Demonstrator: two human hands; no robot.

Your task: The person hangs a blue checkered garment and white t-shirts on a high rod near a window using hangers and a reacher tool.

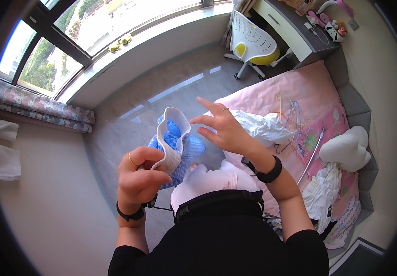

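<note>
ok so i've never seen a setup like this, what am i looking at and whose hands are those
No machine here, just a person wearing a camera on their head. The single picture looks down from it through a wide lens, which bends straight edges. The left hand grips a blue cloth by its white band. The right hand is open beside it, fingers spread; whether a fingertip touches is hard to tell. Both belong to the wearer. Off to the right, a pink-covered bed holds white cloths, hangers, a pole and a white cushion.
</note>
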